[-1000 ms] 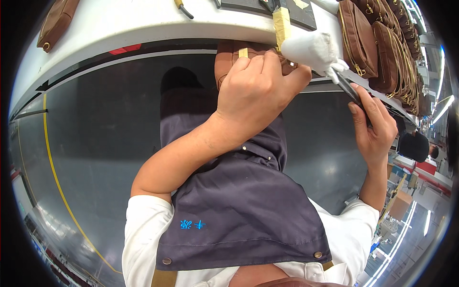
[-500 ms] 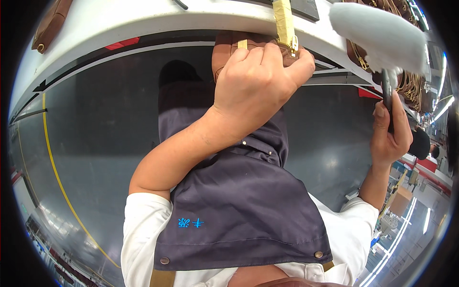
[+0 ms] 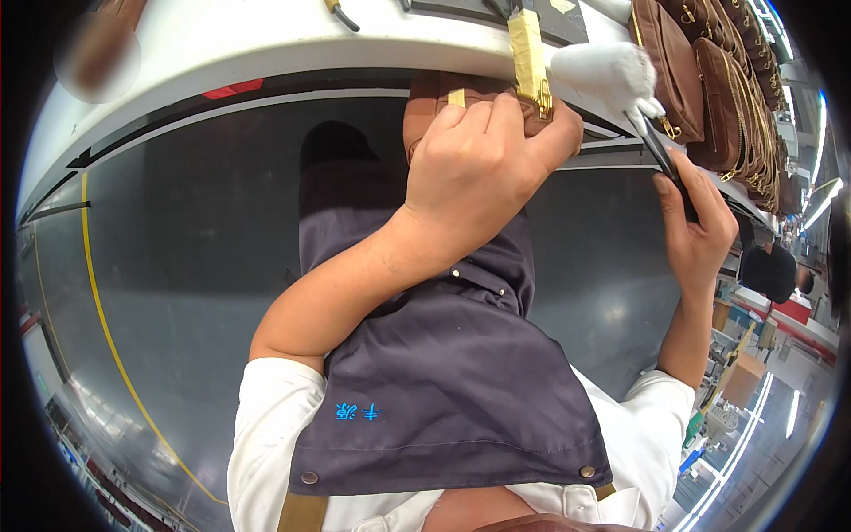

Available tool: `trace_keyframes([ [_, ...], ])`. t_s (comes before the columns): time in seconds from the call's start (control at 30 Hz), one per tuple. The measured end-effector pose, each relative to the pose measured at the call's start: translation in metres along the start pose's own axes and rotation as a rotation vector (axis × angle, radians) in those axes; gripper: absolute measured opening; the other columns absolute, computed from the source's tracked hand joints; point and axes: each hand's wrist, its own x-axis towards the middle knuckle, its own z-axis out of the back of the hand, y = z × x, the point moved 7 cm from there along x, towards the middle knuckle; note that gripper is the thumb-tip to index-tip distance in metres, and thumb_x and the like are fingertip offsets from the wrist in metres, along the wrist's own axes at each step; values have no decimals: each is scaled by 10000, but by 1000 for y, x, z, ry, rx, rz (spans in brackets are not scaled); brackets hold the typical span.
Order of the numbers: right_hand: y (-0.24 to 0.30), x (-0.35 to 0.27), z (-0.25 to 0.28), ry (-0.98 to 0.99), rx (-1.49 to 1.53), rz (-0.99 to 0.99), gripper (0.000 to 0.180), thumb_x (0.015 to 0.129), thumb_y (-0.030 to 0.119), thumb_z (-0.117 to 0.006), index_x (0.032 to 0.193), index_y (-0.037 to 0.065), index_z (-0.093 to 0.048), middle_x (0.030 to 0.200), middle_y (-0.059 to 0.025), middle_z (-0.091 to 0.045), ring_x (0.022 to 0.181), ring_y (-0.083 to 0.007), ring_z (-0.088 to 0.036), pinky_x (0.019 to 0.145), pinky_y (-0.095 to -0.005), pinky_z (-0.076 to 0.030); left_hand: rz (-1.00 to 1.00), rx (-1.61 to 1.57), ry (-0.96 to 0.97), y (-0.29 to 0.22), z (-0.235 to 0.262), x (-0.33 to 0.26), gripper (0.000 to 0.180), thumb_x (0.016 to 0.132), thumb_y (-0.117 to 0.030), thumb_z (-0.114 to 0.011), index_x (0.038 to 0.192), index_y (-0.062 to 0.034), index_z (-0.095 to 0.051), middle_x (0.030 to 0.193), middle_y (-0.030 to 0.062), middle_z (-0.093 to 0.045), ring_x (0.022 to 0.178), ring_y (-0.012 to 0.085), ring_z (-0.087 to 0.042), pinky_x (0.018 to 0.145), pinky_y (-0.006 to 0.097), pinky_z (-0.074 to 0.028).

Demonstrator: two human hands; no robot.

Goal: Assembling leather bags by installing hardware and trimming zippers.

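Observation:
My left hand (image 3: pixel 483 168) is closed on a brown leather bag (image 3: pixel 425 102) at the table's front edge. A gold zipper (image 3: pixel 543 105) shows beside its fingers, right by a bar wrapped in pale yellow tape (image 3: pixel 526 55) that reaches down over the edge. My fingers hide most of the bag. To the right, my right hand (image 3: pixel 700 213) grips the black handle of a mallet (image 3: pixel 607 75), whose head is wrapped in white padding. That head hangs tilted just right of the taped bar, apart from the bag.
Several brown zippered bags (image 3: pixel 674 80) are lined up on the white table (image 3: pixel 292 35) at the right. Near the back lie a dark plate (image 3: pixel 563 19) and a black-handled tool (image 3: pixel 341 16). A person (image 3: pixel 769 270) is in the right background.
My right hand has brought the mallet leftward and slightly down, closer to the taped bar and the bag. My left hand keeps its hold on the bag. The view has shifted a little.

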Motion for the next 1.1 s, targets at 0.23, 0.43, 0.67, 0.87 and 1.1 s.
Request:
trace_keyframes([
  [0.23, -2, 20, -2, 21, 119, 44, 333, 899, 56, -740, 1227, 15, -706, 896, -114, -712, 701, -134, -593, 688, -244, -488, 18, -12, -1, 2, 3, 1, 133, 820, -193, -680, 904, -218, -580, 692, -39, -528, 606, 123, -571, 558, 301, -417],
  [0.43, 0, 13, 5, 76, 82, 173, 387, 860, 14, -754, 1243, 12, -702, 888, -111, -706, 653, -149, -569, 623, -248, -463, 41, -31, 9, 2, 1, -2, 113, 846, -209, -682, 900, -221, -583, 702, -39, -536, 610, 124, -574, 568, 299, -421],
  [0.67, 9, 11, 5, 20, 3, 246, 396, 819, -33, -771, 1210, -18, -707, 816, -120, -686, 605, -150, -554, 562, -259, -450, 11, -70, 2, 2, -2, -3, 127, 859, -205, -635, 982, -186, -609, 657, -5, -423, 575, 142, -511, 574, 302, -392],
  [0.87, 14, 12, 3, 105, -28, 278, 379, 796, -69, -768, 1170, -46, -709, 835, -133, -704, 608, -163, -587, 571, -265, -474, 49, -114, -14, 4, 2, -3, 93, 857, -328, -710, 893, -259, -659, 717, -29, -544, 625, 131, -571, 599, 305, -424],
  [1.1, 12, 8, 4, 47, -10, 270, 339, 808, -85, -742, 1142, -28, -722, 831, -142, -696, 599, -164, -586, 570, -267, -476, -10, -28, -6, 1, -1, -3, 147, 850, -195, -637, 997, -191, -635, 662, -3, -423, 581, 141, -508, 590, 298, -405],
])
